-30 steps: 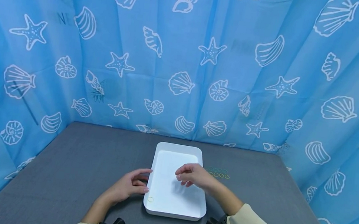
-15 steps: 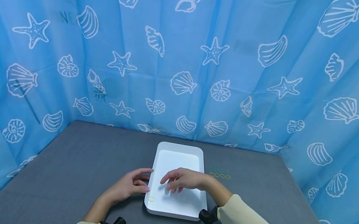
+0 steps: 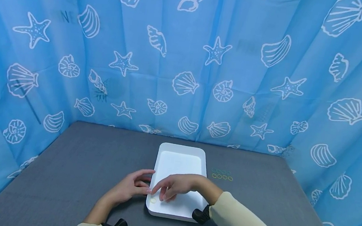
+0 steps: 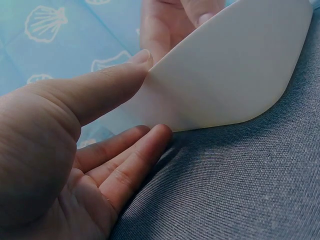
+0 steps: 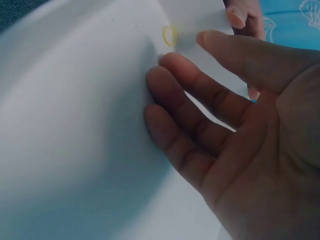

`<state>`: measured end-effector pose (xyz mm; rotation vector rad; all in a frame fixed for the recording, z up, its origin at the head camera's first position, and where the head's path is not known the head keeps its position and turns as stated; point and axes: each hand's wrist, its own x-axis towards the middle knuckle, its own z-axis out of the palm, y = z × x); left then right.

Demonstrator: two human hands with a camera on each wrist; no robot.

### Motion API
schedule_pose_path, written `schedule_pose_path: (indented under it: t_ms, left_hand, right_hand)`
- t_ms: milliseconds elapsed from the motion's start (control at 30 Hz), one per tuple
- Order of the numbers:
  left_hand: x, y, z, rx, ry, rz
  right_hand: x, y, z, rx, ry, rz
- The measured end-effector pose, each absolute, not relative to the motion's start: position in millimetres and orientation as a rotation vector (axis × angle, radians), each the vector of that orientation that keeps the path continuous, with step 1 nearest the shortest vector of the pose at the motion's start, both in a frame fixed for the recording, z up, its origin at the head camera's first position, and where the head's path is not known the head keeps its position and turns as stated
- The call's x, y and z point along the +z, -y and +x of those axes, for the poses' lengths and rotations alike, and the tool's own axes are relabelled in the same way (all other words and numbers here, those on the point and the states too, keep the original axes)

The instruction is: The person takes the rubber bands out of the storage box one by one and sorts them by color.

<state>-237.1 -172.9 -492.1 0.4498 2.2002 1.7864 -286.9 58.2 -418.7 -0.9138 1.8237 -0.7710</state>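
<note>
A shallow white tray (image 3: 181, 161) lies on the grey cloth. My left hand (image 3: 130, 186) is at its left side, thumb tip on the rim and other fingertips low against the outer wall. Inside the tray, over its near left part, my right hand (image 3: 176, 187) points down with bent, spread fingers. In the right wrist view those fingertips come close to the tray floor and left wall, with a gap between thumb and index finger and nothing seen in it. One thin yellow ring (image 5: 164, 38) lies in the near left corner, just beyond these fingertips.
Right of the tray, several thin yellow rings (image 3: 225, 175) lie in a row on the cloth, with several green rings (image 3: 224, 170) in a row behind them. A blue shell-print curtain (image 3: 142, 97) stands around the back and sides of the grey table (image 3: 101, 156).
My right hand has moved left and toward the near side inside the tray, approaching the ring in the corner. My left hand has stayed at the tray's left side.
</note>
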Motion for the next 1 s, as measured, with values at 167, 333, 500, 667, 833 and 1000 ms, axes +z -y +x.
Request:
schedule_pose_path:
  t_ms: [167, 333, 500, 667, 833, 1000]
  left_hand:
    - [-491.5, 172.9, -237.0, 1.783, -2.203, 0.450]
    - [-491.6, 173.0, -236.7, 1.777, -2.212, 0.447]
    - [-491.1, 172.9, -236.8, 1.772, -2.216, 0.440]
    - [-491.2, 172.5, -237.3, 1.766, -2.225, 0.442]
    - [-492.1, 172.4, -238.0, 1.773, -2.219, 0.451]
    - [-492.3, 172.6, -237.0, 1.783, -2.209, 0.441]
  right_hand:
    - [-417.9, -52.4, -285.1, -0.697, -1.841, -0.926]
    - [-419.2, -49.4, -283.1, -0.651, -1.868, -0.864]
    - [-419.5, -48.1, -282.6, -0.621, -1.906, -0.842]
    - [-419.2, -49.9, -283.1, -0.617, -1.924, -0.835]
    - [-420.3, -53.3, -284.4, -0.616, -1.965, -0.832]
    - [-420.2, -56.9, -284.8, -0.628, -1.991, -0.834]
